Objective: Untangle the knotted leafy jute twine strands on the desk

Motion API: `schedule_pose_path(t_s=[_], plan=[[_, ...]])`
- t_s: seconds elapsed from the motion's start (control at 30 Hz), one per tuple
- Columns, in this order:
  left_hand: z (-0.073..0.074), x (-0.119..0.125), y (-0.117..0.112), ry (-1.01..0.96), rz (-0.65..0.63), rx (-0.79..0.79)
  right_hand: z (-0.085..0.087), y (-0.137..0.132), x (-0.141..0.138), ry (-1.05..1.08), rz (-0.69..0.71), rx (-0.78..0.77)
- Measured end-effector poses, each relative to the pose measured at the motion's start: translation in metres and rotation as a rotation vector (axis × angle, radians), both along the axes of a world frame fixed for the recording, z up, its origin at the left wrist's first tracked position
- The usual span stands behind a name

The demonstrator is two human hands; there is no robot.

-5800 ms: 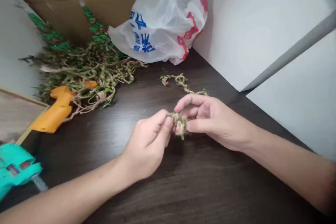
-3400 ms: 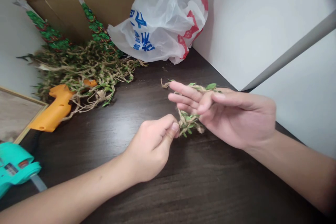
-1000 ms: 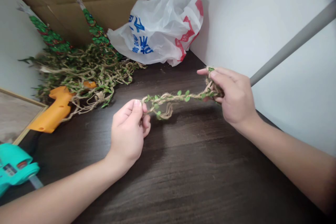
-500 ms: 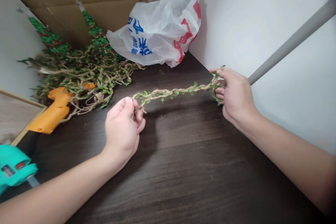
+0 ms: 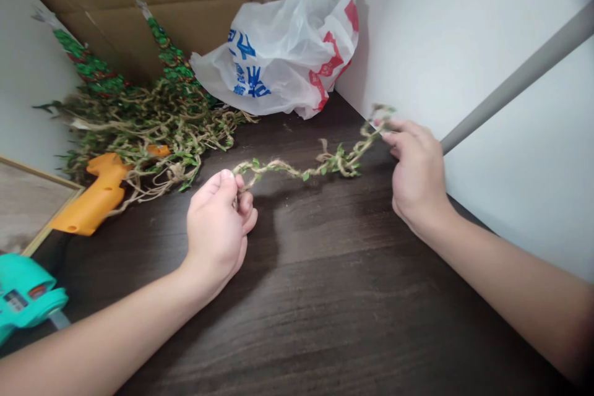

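The left hand (image 5: 217,219) is bare, its fingers (image 5: 249,219) rounded at the ends and its thumb (image 5: 227,185) blunt at the tip, with a short nail (image 5: 227,174). Behind the fingers the hand broadens, then narrows to a smooth, uncovered wrist (image 5: 193,278); the left forearm (image 5: 134,318), bare too, thickens farther back. The right hand (image 5: 415,176) is likewise bare; its fingers (image 5: 407,130) are slightly blurred, their nails too indistinct to tell. Behind them the back of that hand is broad and smooth, and the uncovered right forearm (image 5: 515,284) widens away from the fingers, growing dim at its far end
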State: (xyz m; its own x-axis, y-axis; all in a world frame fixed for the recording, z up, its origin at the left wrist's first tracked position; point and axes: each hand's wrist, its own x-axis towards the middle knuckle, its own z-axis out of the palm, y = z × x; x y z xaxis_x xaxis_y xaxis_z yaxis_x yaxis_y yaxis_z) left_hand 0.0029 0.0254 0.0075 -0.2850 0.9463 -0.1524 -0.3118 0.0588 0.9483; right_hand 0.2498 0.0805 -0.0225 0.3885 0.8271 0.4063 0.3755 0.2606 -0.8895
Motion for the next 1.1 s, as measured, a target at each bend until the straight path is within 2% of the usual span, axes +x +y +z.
schedule_pose_path(t_s=[0.13, 0.23, 0.3, 0.4, 0.47, 0.57, 0.63, 0.73, 0.93, 1.1], plan=[[-0.002, 0.001, -0.002, 0.049, -0.073, -0.003, 0.014, -0.016, -0.014, -0.077, 0.140, -0.169], [-0.002, 0.002, -0.004, 0.072, -0.126, 0.001, 0.028, -0.032, -0.026, -0.073, 0.222, -0.146], [-0.002, 0.003, -0.006, 0.068, -0.186, -0.001, 0.034, -0.041, -0.033, 0.022, 0.435, -0.217], [0.000, 0.004, -0.012, 0.017, -0.345, -0.027, 0.033, -0.051, -0.044, 0.126, 0.830, -0.474], [0.001, 0.005, -0.016, -0.022, -0.476, -0.063, 0.029, -0.053, -0.049, 0.201, 0.946, -0.508], [0.003, 0.006, -0.020, -0.035, -0.629, -0.106, 0.021, -0.051, -0.051, 0.401, 0.945, -0.516], [0.003, 0.006, -0.021, -0.021, -0.676, -0.116, 0.018, -0.049, -0.050, 0.492, 0.906, -0.529], [0.001, 0.007, -0.020, 0.004, -0.670, -0.103, 0.016, -0.047, -0.048, 0.506, 0.845, -0.471], [-0.004, 0.009, -0.021, 0.125, -0.606, -0.060, 0.018, -0.050, -0.047, 0.395, 0.682, -0.307], [-0.005, 0.006, -0.026, 0.355, -0.638, 0.004, 0.019, -0.049, -0.048, 0.422, 0.627, -0.285]])
